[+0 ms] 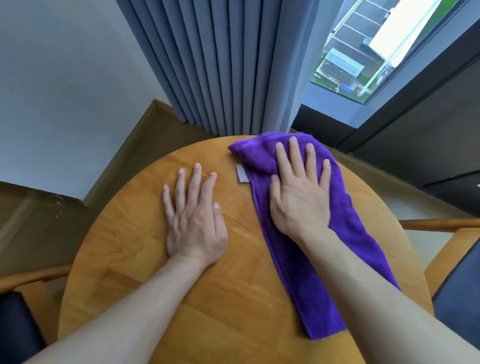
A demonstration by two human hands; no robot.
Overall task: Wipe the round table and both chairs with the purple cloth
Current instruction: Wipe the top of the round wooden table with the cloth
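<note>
Purple cloth (308,237) lies across the right half of the round table (146,283), stretched in a long band from the far edge, where it bunches into soft folds, down to a squared-off end near the person's right forearm. Its pale sewn-in label (242,174) sticks out from the left side of the band, flat on the wood. Right hand (300,194) rests palm down on the far, bunched part of the cloth, fingers straight and slightly spread, pressing the fabric to the tabletop rather than gripping it; the thumb lies along the cloth's left edge. Left hand (196,221) is flat on the bare wood just beside the cloth, not touching it, fingers straight and fanned, holding nothing. Both forearms reach in from the near edge of the picture. The tabletop is warm-toned wood with visible grain and a few dark marks on its left part. Left chair (4,321), with a dark seat and wooden arm, sits tucked at the table's left side, and right chair (464,285), of the same make, stands at the right. Beyond the table hangs a pleated grey-blue curtain (221,61), with a window (365,42) beside it on the right and a pale wall (54,63) on the left.
</note>
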